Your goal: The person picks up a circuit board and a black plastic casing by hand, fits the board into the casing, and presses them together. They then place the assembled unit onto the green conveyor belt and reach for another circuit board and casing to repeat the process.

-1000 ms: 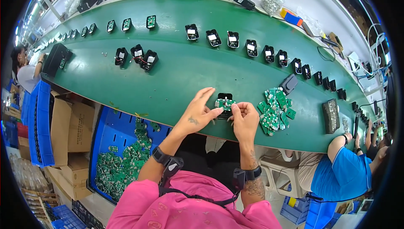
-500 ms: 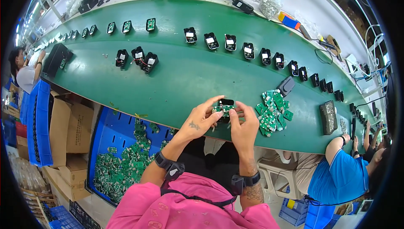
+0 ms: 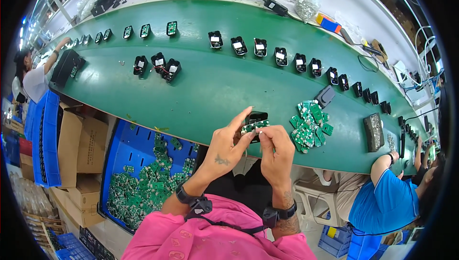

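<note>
At the table's near edge my left hand (image 3: 224,151) is wrapped around a small black plastic housing (image 3: 258,116), its thumb on a green circuit board (image 3: 255,126). The board lies tilted across the housing's opening. My right hand (image 3: 277,152) is closed, with thumb and index finger pinched at the board's right end; a small pale bit shows at those fingertips, too small to name. The lower part of the housing is hidden behind my fingers. To the right lies a pile of green circuit boards (image 3: 310,125), with a dark grey plastic case (image 3: 325,97) just beyond it.
Black housings (image 3: 239,45) stand in a curved row along the green table (image 3: 201,85); three more (image 3: 165,68) sit left of centre. A blue bin (image 3: 138,152) of boards is below left. Co-workers sit at far left and right, one in a blue shirt (image 3: 382,202).
My right fingers have shifted from the housing's side to a pinch at the board's right end. The board now tilts, right end higher. The far-left co-worker's arm has reached out over the table.
</note>
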Tool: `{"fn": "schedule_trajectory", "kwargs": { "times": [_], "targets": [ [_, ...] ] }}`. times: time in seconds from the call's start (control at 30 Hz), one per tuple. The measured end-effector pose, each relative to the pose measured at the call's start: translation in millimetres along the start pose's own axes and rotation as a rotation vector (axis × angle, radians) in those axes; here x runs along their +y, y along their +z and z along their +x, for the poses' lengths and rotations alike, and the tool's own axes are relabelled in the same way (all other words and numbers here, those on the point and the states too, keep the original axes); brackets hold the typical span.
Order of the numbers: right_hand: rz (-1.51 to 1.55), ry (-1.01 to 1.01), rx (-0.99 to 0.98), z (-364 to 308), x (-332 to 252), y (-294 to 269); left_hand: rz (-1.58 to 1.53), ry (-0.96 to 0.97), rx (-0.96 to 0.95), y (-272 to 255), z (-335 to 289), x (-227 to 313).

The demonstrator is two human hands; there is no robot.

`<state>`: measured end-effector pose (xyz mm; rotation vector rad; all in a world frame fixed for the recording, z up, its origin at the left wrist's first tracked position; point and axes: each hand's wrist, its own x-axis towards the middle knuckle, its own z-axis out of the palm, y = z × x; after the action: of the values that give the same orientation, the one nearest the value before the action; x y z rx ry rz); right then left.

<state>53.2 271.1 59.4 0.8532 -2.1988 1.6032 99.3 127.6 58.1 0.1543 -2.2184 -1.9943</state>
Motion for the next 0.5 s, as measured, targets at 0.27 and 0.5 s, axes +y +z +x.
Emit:
{"fn": "schedule_trajectory", "kwargs": {
  "times": [0.27, 0.5],
  "targets": [
    [-0.219, -0.092, -0.027, 2, -26, -15, 0.289, 0.265, 0.14, 6, -17, 28],
    [-0.369, -0.059, -0.237, 12, -42, -33, 0.411, 0.411, 0.124, 9, -18, 32]
  ]
}}
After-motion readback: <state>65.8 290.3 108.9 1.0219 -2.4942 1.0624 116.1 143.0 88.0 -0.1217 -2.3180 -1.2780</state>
